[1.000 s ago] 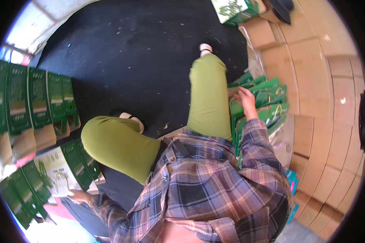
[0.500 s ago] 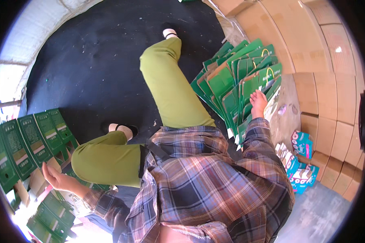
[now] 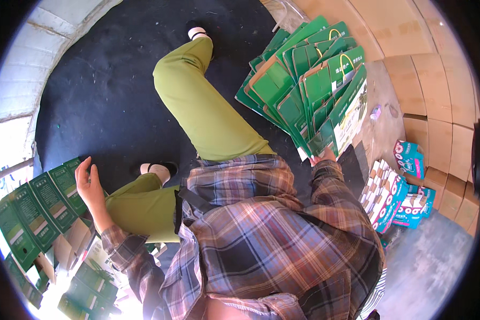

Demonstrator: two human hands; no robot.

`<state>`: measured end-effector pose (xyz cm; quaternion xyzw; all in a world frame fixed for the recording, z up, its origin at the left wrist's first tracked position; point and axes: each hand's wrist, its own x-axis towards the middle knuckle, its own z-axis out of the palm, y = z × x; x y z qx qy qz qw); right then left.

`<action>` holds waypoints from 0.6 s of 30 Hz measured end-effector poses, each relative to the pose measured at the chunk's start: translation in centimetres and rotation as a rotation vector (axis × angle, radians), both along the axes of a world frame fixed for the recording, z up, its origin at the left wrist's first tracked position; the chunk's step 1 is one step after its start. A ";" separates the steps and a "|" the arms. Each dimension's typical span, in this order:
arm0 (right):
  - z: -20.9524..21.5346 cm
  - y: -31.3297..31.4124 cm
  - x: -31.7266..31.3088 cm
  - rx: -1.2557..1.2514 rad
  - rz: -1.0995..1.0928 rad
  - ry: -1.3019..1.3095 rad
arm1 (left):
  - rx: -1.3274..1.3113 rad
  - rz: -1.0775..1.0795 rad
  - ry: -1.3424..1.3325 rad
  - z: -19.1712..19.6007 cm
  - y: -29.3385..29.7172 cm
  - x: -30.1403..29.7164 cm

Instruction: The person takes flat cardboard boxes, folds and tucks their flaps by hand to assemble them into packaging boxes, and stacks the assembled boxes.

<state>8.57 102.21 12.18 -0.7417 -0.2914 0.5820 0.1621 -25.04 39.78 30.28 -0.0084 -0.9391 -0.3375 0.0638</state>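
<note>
On the right, several flat green cardboard gift cartons (image 3: 274, 80) with yellow cord handles lean together in a fanned stack. My right hand (image 3: 324, 156) is at the lower edge of the nearest carton (image 3: 348, 114), fingers closed on that edge; part of the fingers is hidden. This carton's face, green with a white printed area, leans toward the right. My left hand (image 3: 90, 186) is raised on the left beside my knee, empty, with its fingers stretched out. Just beyond it stands a row of dark green carton panels (image 3: 40, 205), with brown and white flaps below them.
Brown cardboard boxes (image 3: 429, 85) are stacked along the right side. Blue and pink packs (image 3: 394, 200) of small white-and-brown items sit on the floor near them. Black sheeting (image 3: 112, 80) covers the floor ahead. More green cartons (image 3: 93, 285) lie at the lower left.
My right hand has moved down from the front of the stack to the nearest carton's lower edge, and more of that carton's face shows. My left hand has risen away from the flaps.
</note>
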 end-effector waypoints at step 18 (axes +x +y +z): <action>1.2 6.3 0.0 0.188 -0.666 1.042 | -0.017 -0.158 -0.029 -0.5 0.8 -0.6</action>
